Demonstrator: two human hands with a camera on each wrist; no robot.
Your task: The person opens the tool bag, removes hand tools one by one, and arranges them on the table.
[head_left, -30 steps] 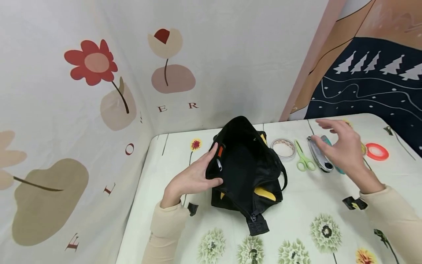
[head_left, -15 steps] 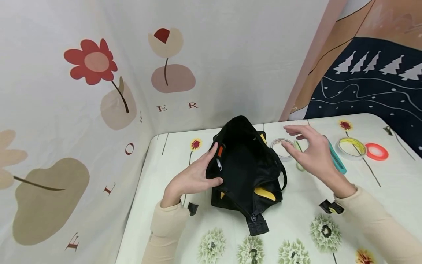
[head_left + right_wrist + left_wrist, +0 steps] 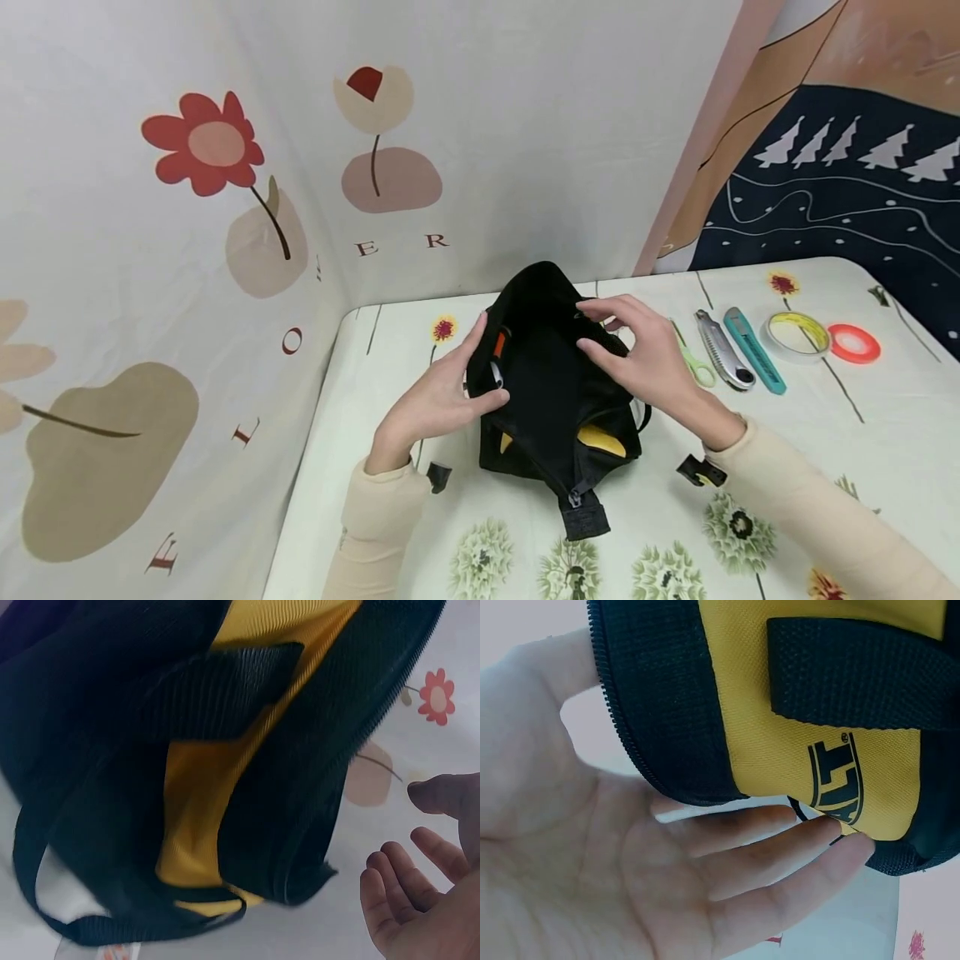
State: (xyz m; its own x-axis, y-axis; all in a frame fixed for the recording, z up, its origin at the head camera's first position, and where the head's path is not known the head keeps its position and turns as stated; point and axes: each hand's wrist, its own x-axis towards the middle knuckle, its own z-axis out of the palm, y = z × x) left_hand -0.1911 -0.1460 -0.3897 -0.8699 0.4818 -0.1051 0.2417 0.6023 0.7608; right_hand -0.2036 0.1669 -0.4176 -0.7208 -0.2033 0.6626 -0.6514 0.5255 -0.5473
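Note:
A black and yellow tool bag (image 3: 547,417) lies on the table with its zipped mouth gaping toward me. My left hand (image 3: 441,398) holds its left rim, thumb inside and fingers along the outer side, as the left wrist view of the yellow panel (image 3: 802,769) also shows. Against the inner left wall sits an orange and white object (image 3: 499,346), its kind unclear. My right hand (image 3: 648,358) hovers at the bag's right rim, fingers loosely bent and nothing in them. In the right wrist view a gap separates that hand (image 3: 427,892) from the bag's edge (image 3: 300,795).
To the right lie green scissors (image 3: 701,371), partly covered by my right hand, a silver utility knife (image 3: 723,350) and a teal box cutter (image 3: 754,350). A yellow-lined tape roll (image 3: 798,318) and a red tape roll (image 3: 855,357) lie farther right. Printed cloth walls rise behind the table.
My right hand has swept left, from above the utility knives, past the scissors, to the bag's right rim. The left hand and the bag stay nearly in place.

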